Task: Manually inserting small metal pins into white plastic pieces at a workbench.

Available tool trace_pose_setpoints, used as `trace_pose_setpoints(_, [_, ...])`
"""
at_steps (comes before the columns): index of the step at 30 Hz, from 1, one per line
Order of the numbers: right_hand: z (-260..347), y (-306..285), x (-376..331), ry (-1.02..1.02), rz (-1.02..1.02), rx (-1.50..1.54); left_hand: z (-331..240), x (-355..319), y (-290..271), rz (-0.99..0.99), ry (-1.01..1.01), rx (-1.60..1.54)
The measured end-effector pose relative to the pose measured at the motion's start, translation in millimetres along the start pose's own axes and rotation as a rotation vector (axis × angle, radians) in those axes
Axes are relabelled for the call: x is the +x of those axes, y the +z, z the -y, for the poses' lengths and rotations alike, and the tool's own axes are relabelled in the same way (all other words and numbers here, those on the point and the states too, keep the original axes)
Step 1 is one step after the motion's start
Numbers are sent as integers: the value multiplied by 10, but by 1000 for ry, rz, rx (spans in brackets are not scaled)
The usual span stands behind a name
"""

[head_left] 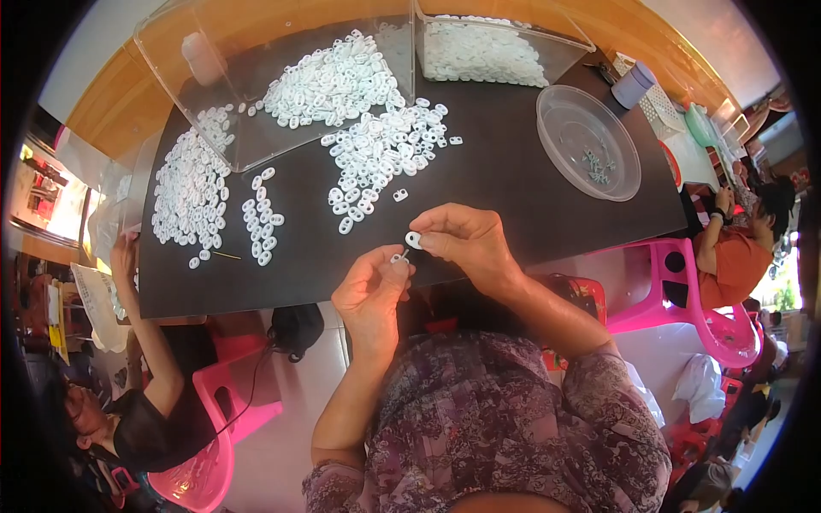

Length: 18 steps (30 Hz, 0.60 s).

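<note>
My left hand (373, 297) pinches a small white plastic piece (397, 259) between thumb and fingers. A thin metal-looking pin (405, 254) shows beside that piece. Close to its right, my right hand (472, 246) grips a white oval two-holed plastic piece (413, 239) at the fingertips. The two pieces are very near each other; whether they touch, I cannot tell. Beyond my hands lies a loose heap of similar white pieces (380, 152), with one single piece (400, 195) apart from it. My fingers partly hide what both hands hold.
Left on the dark table (496, 171) are a small cluster (262, 218) and a larger pile (188, 184) of white ovals. Clear bins (256, 158) at the back hold more. A round clear dish (547, 141) contains small greyish parts (599, 165). People sit at both sides.
</note>
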State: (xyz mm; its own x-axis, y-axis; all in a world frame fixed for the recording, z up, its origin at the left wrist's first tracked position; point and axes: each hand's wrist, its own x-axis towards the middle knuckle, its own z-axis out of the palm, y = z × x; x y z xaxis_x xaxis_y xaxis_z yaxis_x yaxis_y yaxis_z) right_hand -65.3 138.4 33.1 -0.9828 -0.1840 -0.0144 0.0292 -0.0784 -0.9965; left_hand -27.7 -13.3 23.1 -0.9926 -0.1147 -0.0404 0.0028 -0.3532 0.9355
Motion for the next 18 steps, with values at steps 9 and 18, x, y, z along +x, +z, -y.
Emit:
trace_pose_setpoints(9, [61,46,-21,13,73,95,9,25,-29,14,14,-56])
trace_pose_setpoints(18, [-23,8,-16,62,151,176,46,45,-78,60,-103,-204])
